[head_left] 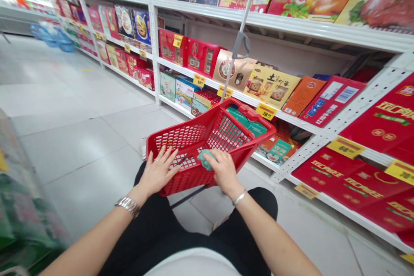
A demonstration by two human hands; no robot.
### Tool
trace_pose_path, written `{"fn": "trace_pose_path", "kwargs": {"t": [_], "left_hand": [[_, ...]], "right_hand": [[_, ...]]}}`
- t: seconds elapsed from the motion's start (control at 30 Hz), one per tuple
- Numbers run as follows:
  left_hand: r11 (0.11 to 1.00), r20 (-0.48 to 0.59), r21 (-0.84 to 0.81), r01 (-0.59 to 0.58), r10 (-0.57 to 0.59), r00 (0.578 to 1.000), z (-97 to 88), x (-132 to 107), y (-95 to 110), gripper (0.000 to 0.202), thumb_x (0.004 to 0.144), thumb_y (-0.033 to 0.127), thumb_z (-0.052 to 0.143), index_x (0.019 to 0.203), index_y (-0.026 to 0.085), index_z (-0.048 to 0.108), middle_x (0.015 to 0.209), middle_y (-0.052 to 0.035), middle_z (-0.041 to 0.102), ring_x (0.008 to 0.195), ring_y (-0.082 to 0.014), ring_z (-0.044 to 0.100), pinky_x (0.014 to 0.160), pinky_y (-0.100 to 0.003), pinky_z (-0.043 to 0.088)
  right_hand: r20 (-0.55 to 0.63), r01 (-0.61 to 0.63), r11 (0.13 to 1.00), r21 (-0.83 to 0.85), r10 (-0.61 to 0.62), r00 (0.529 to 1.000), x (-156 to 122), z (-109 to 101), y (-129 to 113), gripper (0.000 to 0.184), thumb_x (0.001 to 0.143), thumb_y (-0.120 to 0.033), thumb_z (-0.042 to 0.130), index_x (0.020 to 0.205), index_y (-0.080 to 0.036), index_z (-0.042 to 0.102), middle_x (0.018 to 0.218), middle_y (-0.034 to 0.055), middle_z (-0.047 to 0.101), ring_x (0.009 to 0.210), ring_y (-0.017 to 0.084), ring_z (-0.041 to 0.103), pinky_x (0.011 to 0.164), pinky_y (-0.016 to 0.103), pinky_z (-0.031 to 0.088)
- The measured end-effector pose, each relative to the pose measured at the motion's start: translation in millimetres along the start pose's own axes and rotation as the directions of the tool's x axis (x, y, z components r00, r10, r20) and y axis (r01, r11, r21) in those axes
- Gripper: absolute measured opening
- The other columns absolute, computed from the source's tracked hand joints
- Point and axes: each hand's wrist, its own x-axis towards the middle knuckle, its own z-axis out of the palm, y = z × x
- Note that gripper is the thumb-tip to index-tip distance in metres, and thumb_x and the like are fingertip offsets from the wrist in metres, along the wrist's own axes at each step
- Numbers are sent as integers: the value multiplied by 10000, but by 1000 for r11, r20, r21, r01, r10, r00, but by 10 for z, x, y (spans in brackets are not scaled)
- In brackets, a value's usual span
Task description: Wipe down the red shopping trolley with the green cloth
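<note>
clutching crumpled cloth — right hand at perforated basket

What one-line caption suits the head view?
Left hand spread over a red shopping basket, right hand gripping a teal cloth, beside stocked supermarket shelves.

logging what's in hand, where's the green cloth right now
In the head view, the green cloth is near the middle, in the right hand at the red basket, to the right of the left hand.
</note>
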Motion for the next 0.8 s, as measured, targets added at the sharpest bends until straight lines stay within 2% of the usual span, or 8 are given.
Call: {"fn": "trace_pose_path", "kwargs": {"t": [0.13,0.27,0.33,0.4,0.47,0.57,0.67,0.8], "left_hand": [[1000,5,6,-7,7,1000,-50,-56,-156,655,980,577,313,1537,242,392,1597,-95,390,1522,-297,261,1212,-576,214],[999,55,13,-40,40,998,-93,-103,-276,644,989,567,286,1555,265,345,1609,-72,367,1526,-283,253,1213,-568,209],[999,66,17,-44,43,997,-103,-130,-297,637,989,566,293,1557,281,337,1614,-57,359,1526,-276,254,1216,-559,206],[999,76,18,-39,38,996,-119,-157,-285,636,988,568,301,1557,285,336,1616,-52,355,1528,-274,247,1218,-550,205],[999,95,15,-29,27,995,-148,-175,-246,639,990,566,298,1558,275,335,1619,-55,346,1533,-275,231,1219,-550,205],[1000,142,14,-4,2,990,-206,-170,-181,643,998,549,276,1564,248,322,1630,-59,320,1541,-278,202,1221,-556,198],[1000,170,15,7,-10,985,-247,-134,-159,640,1002,538,265,1568,243,311,1638,-54,300,1543,-274,194,1223,-553,194],[1000,178,7,1,-3,984,-245,-78,-187,653,999,555,249,1569,242,310,1638,-52,304,1542,-272,204,1222,-549,194]], "right_hand": [[-44,-176,960,-216,171,984,-33,-478,660,611,778,39,490,1270,-278,665,1300,100,638,1222,266,520,930,386,405],[-59,-316,839,-443,325,944,24,-1042,1288,580,783,-11,513,1283,-264,661,1329,114,618,1162,281,539,860,370,415],[-73,-381,780,-496,400,914,97,-1251,1516,571,777,-41,536,1288,-265,654,1310,114,621,1108,280,547,824,364,421],[-95,-433,744,-509,452,887,171,-1364,1663,550,778,-67,543,1281,-260,656,1277,116,624,1064,276,545,793,358,422],[-112,-465,727,-505,480,870,224,-1381,1716,525,785,-78,536,1267,-244,664,1248,123,624,1032,273,540,772,355,416],[-103,-467,720,-513,488,867,244,-1291,1629,514,797,-68,517,1259,-230,671,1242,136,623,1013,279,535,759,364,408],[-46,-410,753,-515,453,890,222,-1162,1420,520,793,-61,534,1257,-247,676,1257,130,623,1038,289,530,777,372,411],[75,-303,843,-446,372,925,221,-976,1079,499,817,-60,544,1243,-278,684,1271,115,622,1078,289,525,825,380,406]]}}
